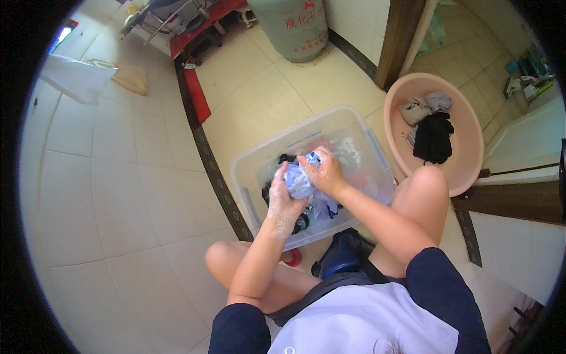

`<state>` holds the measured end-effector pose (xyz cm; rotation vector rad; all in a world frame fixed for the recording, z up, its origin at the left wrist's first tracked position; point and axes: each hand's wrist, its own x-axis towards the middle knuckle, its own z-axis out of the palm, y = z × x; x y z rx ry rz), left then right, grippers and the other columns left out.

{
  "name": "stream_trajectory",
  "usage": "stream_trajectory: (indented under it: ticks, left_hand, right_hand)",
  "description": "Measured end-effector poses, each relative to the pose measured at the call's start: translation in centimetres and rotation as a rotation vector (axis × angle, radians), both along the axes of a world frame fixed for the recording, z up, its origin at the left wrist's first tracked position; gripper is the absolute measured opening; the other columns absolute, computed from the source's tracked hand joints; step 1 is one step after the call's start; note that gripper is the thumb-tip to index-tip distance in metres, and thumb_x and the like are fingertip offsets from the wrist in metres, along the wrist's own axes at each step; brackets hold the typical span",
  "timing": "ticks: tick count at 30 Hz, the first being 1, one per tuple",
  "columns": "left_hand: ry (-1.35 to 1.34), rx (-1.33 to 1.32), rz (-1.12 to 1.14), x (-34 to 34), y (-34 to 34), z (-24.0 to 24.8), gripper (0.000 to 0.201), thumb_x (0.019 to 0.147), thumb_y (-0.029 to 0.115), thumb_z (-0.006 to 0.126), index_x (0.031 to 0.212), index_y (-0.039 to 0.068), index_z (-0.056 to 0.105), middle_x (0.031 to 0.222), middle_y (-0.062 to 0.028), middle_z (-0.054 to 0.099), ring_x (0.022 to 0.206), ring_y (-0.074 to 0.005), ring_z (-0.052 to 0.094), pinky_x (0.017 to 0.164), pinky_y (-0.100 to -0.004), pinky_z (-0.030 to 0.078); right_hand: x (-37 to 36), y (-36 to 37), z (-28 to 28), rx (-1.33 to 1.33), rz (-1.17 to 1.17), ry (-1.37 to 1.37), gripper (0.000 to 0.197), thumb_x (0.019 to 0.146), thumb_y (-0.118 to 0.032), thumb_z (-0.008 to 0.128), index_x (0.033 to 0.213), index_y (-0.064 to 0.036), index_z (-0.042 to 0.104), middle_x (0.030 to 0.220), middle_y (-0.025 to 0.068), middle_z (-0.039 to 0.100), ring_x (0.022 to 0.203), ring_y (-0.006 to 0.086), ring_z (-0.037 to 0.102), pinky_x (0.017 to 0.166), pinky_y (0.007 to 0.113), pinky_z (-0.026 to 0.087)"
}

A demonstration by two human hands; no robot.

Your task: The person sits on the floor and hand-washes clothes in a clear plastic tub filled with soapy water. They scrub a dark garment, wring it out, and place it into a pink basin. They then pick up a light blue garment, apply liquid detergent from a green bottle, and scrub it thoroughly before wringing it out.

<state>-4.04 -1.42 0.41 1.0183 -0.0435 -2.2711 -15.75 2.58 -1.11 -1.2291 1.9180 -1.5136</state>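
Observation:
A wet, light blue piece of clothing (299,182) is bunched between my two hands above a clear plastic tub (242,168). My left hand (282,197), with suds on it and on the wrist, is closed round its left side. From the right, my right hand (324,173) grips its upper part, fingers bent over the cloth. A loose end of the cloth hangs down toward the water. Dark clothing (266,192) and some pinkish cloth (318,144) lie in the water in the tub, partly hidden by my hands.
To the right of the tub stands a pink basin (392,127) holding a black garment (433,138) and several lighter clothes. A grey-green gas cylinder (295,29) stands at the far wall. White tiled wall runs along the left. My knees flank the tub's near side.

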Motion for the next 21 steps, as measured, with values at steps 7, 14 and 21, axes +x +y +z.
stream_trajectory:
  ticks: [7,14,21]
  left_hand:
    - [0.133,-0.547,-0.421,0.6,1.8,-1.7,0.084,0.081,0.065,0.048,0.131,-0.001,0.033,0.132,-0.0147,0.045,0.124,-0.0261,0.041,0.107,-0.0411,0.027]
    - [-0.055,-0.281,-0.161,0.7,0.3,-3.2,0.028,0.088,0.037,0.057,0.093,0.009,0.057,0.086,-0.0060,0.061,0.083,-0.0190,0.060,0.078,-0.0380,0.049]
    - [0.390,-0.207,0.135,1.3,-1.5,1.3,0.026,0.093,0.030,0.050,0.079,0.008,0.049,0.071,-0.0058,0.051,0.071,-0.0200,0.050,0.075,-0.0341,0.045]
  right_hand:
    - [0.2,-0.4,0.0,0.040,0.350,-0.497,0.060,0.090,-0.053,0.045,0.090,0.0054,0.058,0.097,0.0164,0.055,0.093,0.0293,0.051,0.089,0.034,0.038]
    - [-1.1,0.5,-2.5,0.066,0.535,-0.351,0.069,0.073,-0.041,0.071,0.123,-0.0014,0.044,0.116,0.0182,0.049,0.113,0.0268,0.046,0.099,0.037,0.034]
    - [-0.7,2.6,-6.0,0.450,0.620,-0.358,0.045,0.057,-0.013,0.080,0.098,-0.0031,0.063,0.101,0.0090,0.065,0.090,0.0134,0.060,0.082,0.031,0.046]
